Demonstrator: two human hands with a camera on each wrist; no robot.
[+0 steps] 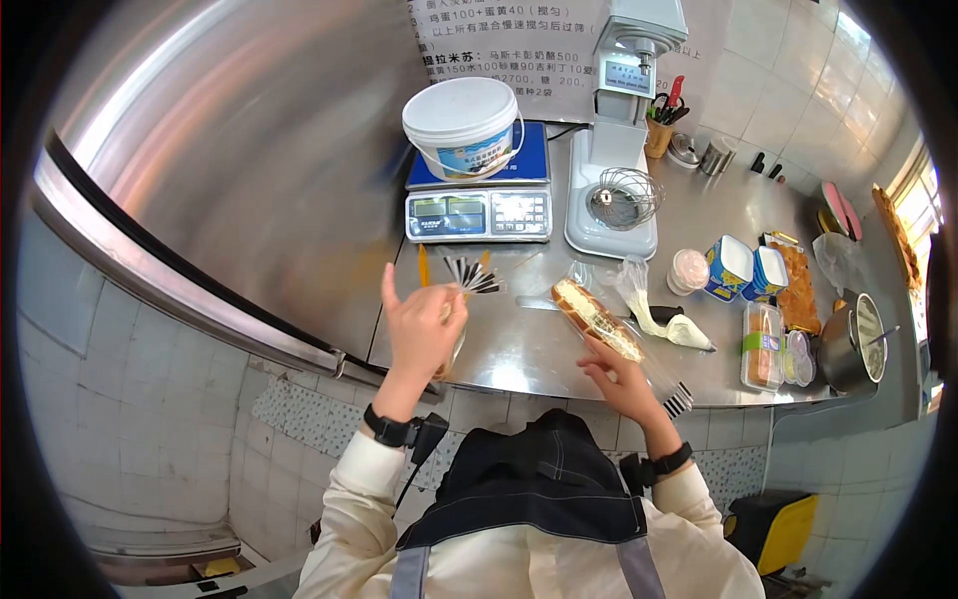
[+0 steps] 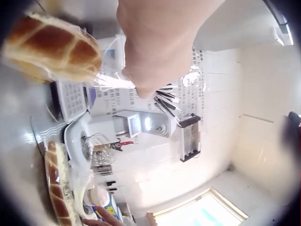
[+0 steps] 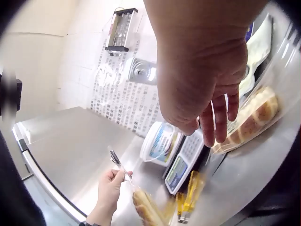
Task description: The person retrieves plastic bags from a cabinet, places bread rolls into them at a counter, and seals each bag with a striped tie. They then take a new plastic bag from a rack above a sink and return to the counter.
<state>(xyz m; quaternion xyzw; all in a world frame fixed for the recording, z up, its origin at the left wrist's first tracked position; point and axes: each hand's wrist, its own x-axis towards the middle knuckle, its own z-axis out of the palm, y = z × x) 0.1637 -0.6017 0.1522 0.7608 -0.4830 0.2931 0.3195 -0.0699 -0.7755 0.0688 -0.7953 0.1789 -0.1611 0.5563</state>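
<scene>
My left hand pinches the gathered neck of a clear bag, with its black-and-white striped end fanned out above the fingers. Inside that bag hangs a golden scored bread, seen large in the left wrist view. My right hand has its fingers extended at the near end of a long cream-topped bread lying in clear wrapping on the steel counter; whether they touch it I cannot tell. That wrapping has a striped end by the counter's front edge.
A white tub stands on the scale, beside a mixer. Right of the cream-topped bread are a piping bag, a pink-filled cup, blue cartons, a boxed bread and a pot. Yellow clips lie before the scale.
</scene>
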